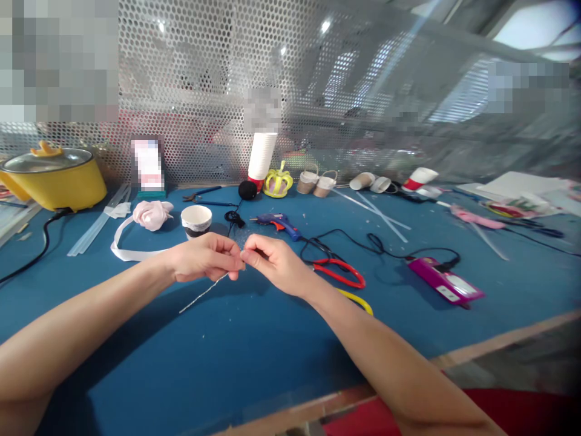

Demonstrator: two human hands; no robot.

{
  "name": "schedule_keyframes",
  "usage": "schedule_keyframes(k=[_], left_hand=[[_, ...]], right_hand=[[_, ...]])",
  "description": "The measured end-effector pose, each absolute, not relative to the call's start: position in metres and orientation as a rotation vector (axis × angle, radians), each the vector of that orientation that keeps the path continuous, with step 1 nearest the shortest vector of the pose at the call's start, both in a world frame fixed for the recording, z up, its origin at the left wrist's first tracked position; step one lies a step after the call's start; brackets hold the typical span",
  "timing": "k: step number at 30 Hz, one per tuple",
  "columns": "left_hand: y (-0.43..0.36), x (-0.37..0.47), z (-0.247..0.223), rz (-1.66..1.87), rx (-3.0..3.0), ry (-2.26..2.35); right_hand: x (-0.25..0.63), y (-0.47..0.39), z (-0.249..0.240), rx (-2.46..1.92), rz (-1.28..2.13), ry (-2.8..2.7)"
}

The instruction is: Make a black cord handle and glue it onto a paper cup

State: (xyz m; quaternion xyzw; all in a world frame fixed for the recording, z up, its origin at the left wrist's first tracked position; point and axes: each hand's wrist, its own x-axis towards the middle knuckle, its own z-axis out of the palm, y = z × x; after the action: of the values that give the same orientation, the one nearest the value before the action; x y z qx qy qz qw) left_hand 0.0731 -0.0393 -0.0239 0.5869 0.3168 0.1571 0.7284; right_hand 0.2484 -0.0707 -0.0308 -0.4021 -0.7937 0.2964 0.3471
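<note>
Over the middle of the blue table, my left hand (204, 257) and my right hand (279, 263) meet fingertip to fingertip. Both are closed in a pinch on a thin white twisted strand (202, 295), cord or wire. Its loose end slants down to the left below my left hand; the pinched part is hidden by my fingers. Just behind my left hand stands a paper cup (196, 217) wrapped in white and black. A white ribbon (118, 245) curves from a pink fabric bundle (152, 215) towards my left wrist. Red-handled scissors (342, 274) lie beside my right wrist.
Beyond my hands lie a blue glue gun (276, 223), a black yarn ball (247, 189) and pliers (204, 197). A yellow electric pot (59, 178) stands far left. A corded purple power strip (445, 281) lies right. Small baskets (324, 184) line the perforated metal screen (195, 72).
</note>
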Motion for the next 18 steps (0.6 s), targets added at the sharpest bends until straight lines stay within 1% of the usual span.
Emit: schedule_keyframes(k=[3,5,10,13,15,18], left_hand=[[-0.0389,0.0727,-0.0235,0.350,1.292,0.692],[-0.0393,0.0731,-0.0231,0.345,1.289,0.698],[-0.0408,0.0747,-0.0242,0.337,1.283,0.710],[-0.0404,0.0745,-0.0256,0.333,1.277,0.694],[-0.0396,0.0740,-0.0264,0.335,1.272,0.686],[-0.0383,0.0741,-0.0278,0.396,1.257,0.673]], right_hand=[[0.2528,-0.0679,-0.0304,-1.022,0.979,-1.989],[0.2546,-0.0670,-0.0297,-1.016,1.035,-1.948],[0.2501,-0.0715,-0.0300,-1.120,0.776,-2.065],[0.2468,-0.0739,-0.0320,-1.145,0.722,-2.044],[0.2467,-0.0729,-0.0336,-1.149,0.805,-2.001],[0.2483,-0.0678,-0.0360,-1.062,1.078,-1.853]])
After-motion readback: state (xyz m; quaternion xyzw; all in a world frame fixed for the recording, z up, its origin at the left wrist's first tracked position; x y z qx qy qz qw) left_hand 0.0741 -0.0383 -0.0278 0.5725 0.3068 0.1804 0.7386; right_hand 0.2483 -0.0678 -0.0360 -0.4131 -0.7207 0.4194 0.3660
